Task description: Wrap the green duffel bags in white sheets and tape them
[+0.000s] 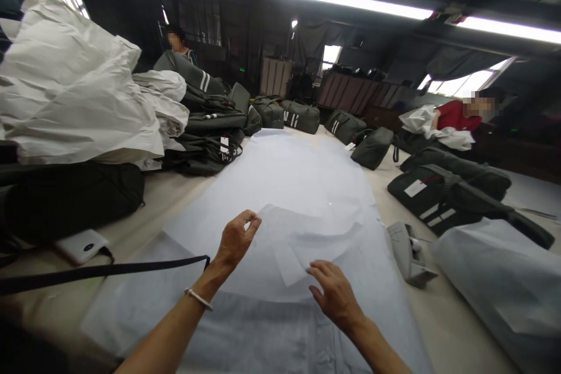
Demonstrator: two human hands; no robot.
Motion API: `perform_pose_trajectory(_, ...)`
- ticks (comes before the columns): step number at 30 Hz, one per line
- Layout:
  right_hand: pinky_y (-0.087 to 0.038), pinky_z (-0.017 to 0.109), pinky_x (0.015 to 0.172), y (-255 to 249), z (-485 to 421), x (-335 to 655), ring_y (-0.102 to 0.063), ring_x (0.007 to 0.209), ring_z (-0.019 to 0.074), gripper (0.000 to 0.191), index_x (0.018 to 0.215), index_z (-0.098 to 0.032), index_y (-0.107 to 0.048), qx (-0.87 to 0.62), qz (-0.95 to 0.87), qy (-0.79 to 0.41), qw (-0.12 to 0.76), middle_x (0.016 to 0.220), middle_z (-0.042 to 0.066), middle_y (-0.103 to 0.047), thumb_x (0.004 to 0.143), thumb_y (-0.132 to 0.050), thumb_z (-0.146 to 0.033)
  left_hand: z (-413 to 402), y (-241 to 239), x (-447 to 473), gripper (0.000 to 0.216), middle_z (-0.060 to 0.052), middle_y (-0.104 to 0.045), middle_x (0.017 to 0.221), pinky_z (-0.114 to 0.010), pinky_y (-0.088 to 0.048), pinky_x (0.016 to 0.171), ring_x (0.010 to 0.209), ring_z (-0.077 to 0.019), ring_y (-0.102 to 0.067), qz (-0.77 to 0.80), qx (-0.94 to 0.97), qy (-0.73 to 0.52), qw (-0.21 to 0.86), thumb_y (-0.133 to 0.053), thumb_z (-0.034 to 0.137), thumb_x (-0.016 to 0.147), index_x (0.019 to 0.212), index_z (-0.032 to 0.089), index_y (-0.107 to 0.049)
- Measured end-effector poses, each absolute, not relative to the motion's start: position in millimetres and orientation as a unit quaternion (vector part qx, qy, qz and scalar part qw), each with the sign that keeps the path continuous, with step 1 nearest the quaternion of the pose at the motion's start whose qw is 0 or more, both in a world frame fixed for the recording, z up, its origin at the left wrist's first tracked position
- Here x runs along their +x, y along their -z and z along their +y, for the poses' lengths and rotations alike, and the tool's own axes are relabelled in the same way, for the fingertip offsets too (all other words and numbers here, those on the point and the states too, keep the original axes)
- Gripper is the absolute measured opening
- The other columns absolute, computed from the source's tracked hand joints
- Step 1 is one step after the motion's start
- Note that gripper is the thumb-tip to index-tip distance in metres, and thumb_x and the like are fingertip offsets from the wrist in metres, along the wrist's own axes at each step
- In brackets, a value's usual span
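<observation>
A thin translucent sheet point(263, 257), perhaps a plastic bag, lies over a broad layer of pale sheeting point(302, 169) on the table. At the sheet's upper left corner my left hand point(239, 236) is closed in a pinch, thumb against fingers. My right hand point(335, 292) hovers by a folded flap point(291, 263) on the sheet's right part, its fingers apart; whether the fingertips touch the flap I cannot tell. Something grey point(272, 333) shows through the sheeting near me.
Crumpled white wrapping point(79, 93) and dark bags point(210, 105) are heaped on the left. A white device point(83, 245) sits near a black strap point(109, 269). On the right stand a tape dispenser point(409, 254), tagged dark bags point(447, 193) and a wrapped bundle point(504, 280). Two people work farther off.
</observation>
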State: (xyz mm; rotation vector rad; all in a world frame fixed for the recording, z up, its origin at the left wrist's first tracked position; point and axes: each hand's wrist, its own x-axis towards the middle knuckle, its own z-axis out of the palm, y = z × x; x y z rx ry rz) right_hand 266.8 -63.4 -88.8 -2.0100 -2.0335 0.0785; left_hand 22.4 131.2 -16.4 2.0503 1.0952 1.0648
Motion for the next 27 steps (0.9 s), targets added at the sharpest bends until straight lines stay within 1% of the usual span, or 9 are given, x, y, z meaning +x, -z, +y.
perform_pose_trajectory(2,-0.042,0.039,0.1,113,-43,246,-0.051,0.124,0.026,0.062,0.127,-0.022,-0.057,-0.686,-0.718,-0.007,0.121,0.136,0.009,-0.058,0.069,-0.055,-0.002,129,18,22,0.022,0.001,-0.068,0.079,-0.027,-0.048,0.074,0.078,-0.0168,-0.064,0.406,0.771,-0.395,0.291,-0.05,0.039,0.091,0.083,0.022,-0.061)
perform_pose_trajectory(3,-0.042,0.038,0.098,124,-35,238,-0.052,0.123,0.0258,0.063,0.127,-0.022,-0.058,-0.686,-0.719,-0.005,0.111,0.135,0.009,-0.058,0.068,-0.053,0.0,128,18,21,0.022,0.001,-0.068,0.08,-0.027,-0.048,0.075,0.079,-0.017,-0.064,0.404,0.773,-0.394,0.291,-0.05,0.039,0.092,0.083,0.022,-0.061)
perform_pose_trajectory(4,-0.044,0.037,0.094,133,-28,233,-0.055,0.118,0.025,0.057,0.121,-0.022,-0.061,-0.688,-0.717,-0.006,0.107,0.13,0.009,-0.062,0.069,-0.052,0.001,127,19,19,0.022,0.001,-0.068,0.081,-0.027,-0.048,0.075,0.079,-0.0171,-0.064,0.4,0.775,-0.394,0.29,-0.05,0.039,0.092,0.084,0.022,-0.061)
perform_pose_trajectory(7,-0.046,0.034,0.081,148,-17,228,-0.063,0.095,0.0222,0.029,0.089,-0.022,-0.068,-0.697,-0.707,-0.013,0.12,0.097,0.006,-0.072,0.079,-0.051,-0.002,121,23,13,0.023,0.0,-0.068,0.081,-0.027,-0.048,0.073,0.078,-0.0173,-0.064,0.391,0.78,-0.391,0.292,-0.05,0.04,0.092,0.084,0.021,-0.061)
perform_pose_trajectory(9,-0.046,0.034,0.081,144,-18,234,-0.064,0.089,0.0212,0.022,0.084,-0.021,-0.067,-0.702,-0.698,-0.009,0.141,0.089,0.005,-0.072,0.082,-0.051,-0.005,116,26,9,0.022,-0.001,-0.067,0.081,-0.027,-0.049,0.072,0.077,-0.0171,-0.064,0.381,0.785,-0.389,0.295,-0.05,0.039,0.093,0.085,0.021,-0.061)
perform_pose_trajectory(13,-0.047,0.035,0.092,111,-38,256,-0.062,0.102,0.0197,0.023,0.099,-0.021,-0.064,-0.681,-0.7,0.003,0.213,0.104,0.007,-0.071,0.087,-0.048,-0.01,106,25,6,0.019,-0.002,-0.066,0.084,-0.028,-0.05,0.074,0.08,-0.0173,-0.064,0.348,0.805,-0.391,0.28,-0.049,0.034,0.095,0.088,0.021,-0.06)
perform_pose_trajectory(17,-0.048,0.038,0.098,77,-80,267,-0.059,0.114,0.0215,0.017,0.097,-0.023,-0.058,-0.619,-0.726,-0.025,0.299,0.116,0.008,-0.067,0.087,-0.049,-0.014,86,25,4,0.014,-0.004,-0.066,0.088,-0.031,-0.049,0.078,0.085,-0.0182,-0.062,0.269,0.861,-0.367,0.228,-0.047,0.022,0.096,0.089,0.021,-0.058)
perform_pose_trajectory(22,-0.047,0.041,0.104,88,-131,263,-0.06,0.117,0.0224,0.018,0.095,-0.024,-0.055,-0.549,-0.804,-0.092,0.209,0.12,0.007,-0.067,0.081,-0.052,-0.015,47,63,-5,0.018,-0.004,-0.065,0.094,-0.032,-0.047,0.078,0.087,-0.0188,-0.06,0.162,0.937,-0.258,0.169,-0.047,0.005,0.086,0.086,0.021,-0.054)
perform_pose_trajectory(27,-0.045,0.041,0.106,119,-153,262,-0.059,0.12,0.0228,0.03,0.095,-0.023,-0.059,-0.509,-0.828,-0.169,0.16,0.125,0.007,-0.066,0.069,-0.051,-0.011,26,116,-17,0.019,-0.002,-0.062,0.089,-0.031,-0.044,0.076,0.081,-0.0173,-0.057,0.148,0.968,-0.159,0.123,-0.05,0.001,0.083,0.082,0.02,-0.052)
